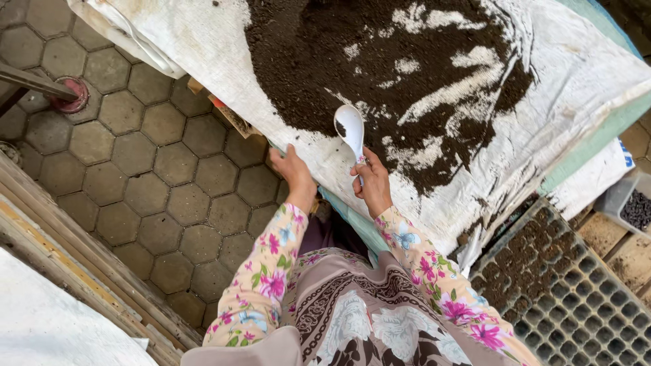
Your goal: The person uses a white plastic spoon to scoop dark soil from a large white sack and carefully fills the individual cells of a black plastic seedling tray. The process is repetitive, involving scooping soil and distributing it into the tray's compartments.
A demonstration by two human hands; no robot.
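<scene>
The white plastic spoon (350,127) sits in your right hand (371,184), gripped low on its handle, bowl raised over the edge of the dark soil (380,61). It looks light, stiff and smooth, so take it by the handle, not the slick bowl. Your left hand (296,171) presses flat, fingers closed, on the white sheet's (576,88) near edge. The black seedling tray (563,291) shows some cells filled with soil; a grey tub (620,196) holds dark granules.
</scene>
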